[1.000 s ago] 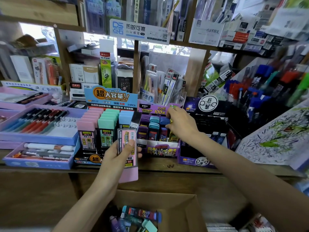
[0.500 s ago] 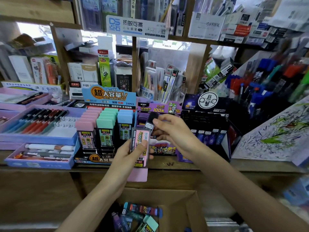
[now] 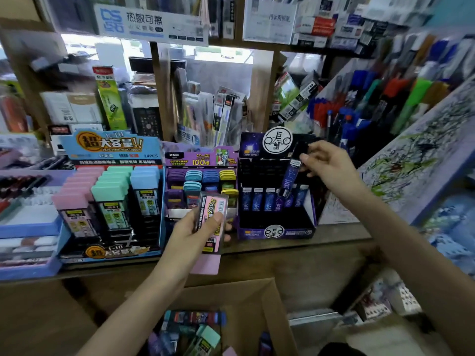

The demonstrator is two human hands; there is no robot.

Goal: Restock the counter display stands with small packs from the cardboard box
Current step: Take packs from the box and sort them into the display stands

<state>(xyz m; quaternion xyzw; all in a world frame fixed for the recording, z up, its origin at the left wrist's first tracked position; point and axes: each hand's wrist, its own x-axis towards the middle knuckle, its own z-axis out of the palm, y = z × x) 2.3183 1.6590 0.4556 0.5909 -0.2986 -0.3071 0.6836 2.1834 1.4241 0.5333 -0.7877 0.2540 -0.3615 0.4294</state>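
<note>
Pinching a slim dark-blue pack (image 3: 290,177), right hand (image 3: 327,167), perhaps star-printed, tilted

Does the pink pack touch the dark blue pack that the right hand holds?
Apart. In the head view, part of the black stand shows between the pink pack and the dark blue pack.

Three display stands (image 3: 110,201), two hands (image 3: 191,233), two held packs (image 3: 212,222), one cardboard box (image 3: 246,301).

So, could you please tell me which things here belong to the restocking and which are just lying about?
In the job: left hand holding pink pack; right hand pinching dark blue pack; black-purple stand; blue stand; cardboard box.
Lying about: pen trays; scribbled pad; shelf sign.
</note>
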